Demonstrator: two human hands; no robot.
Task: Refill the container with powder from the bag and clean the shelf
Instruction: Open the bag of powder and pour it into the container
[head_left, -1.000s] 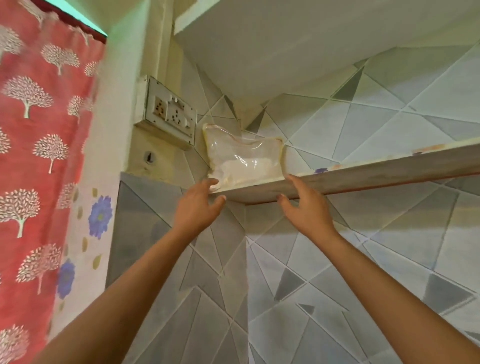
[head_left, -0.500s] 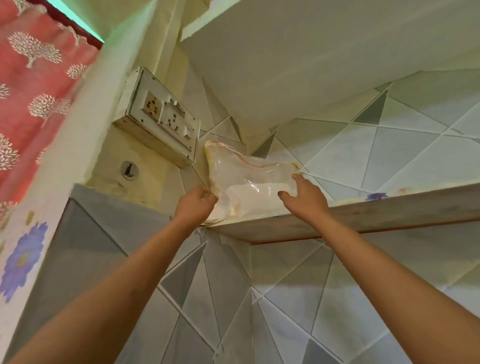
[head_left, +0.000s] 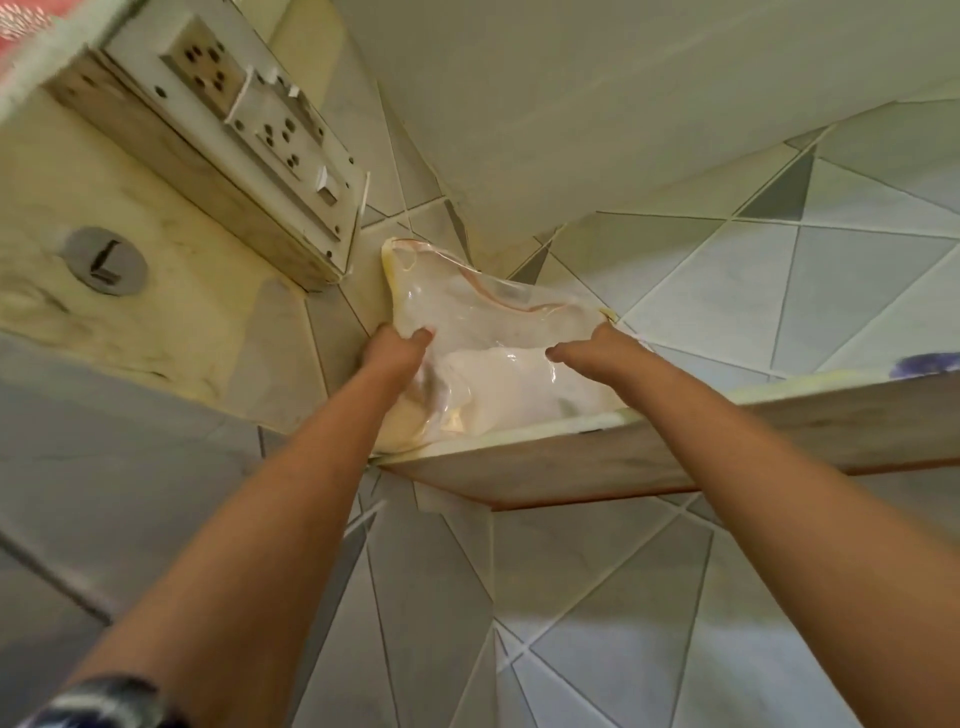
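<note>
A clear plastic bag holding white powder leans against the tiled wall at the left end of the high shelf. My left hand grips the bag's left side, thumb on its front. My right hand grips the bag's right side, thumb on the front and fingers hidden behind it. The bag's lower left corner hangs over the shelf's edge. No container is in view.
A white switch and socket board juts from the wall just left of the bag. A second shelf runs close overhead. A small purple thing lies on the shelf at far right. Tiled wall lies below the shelf.
Both hands rose from the shelf's edge and took hold of the bag's two sides. The view tilted upward and came closer.
</note>
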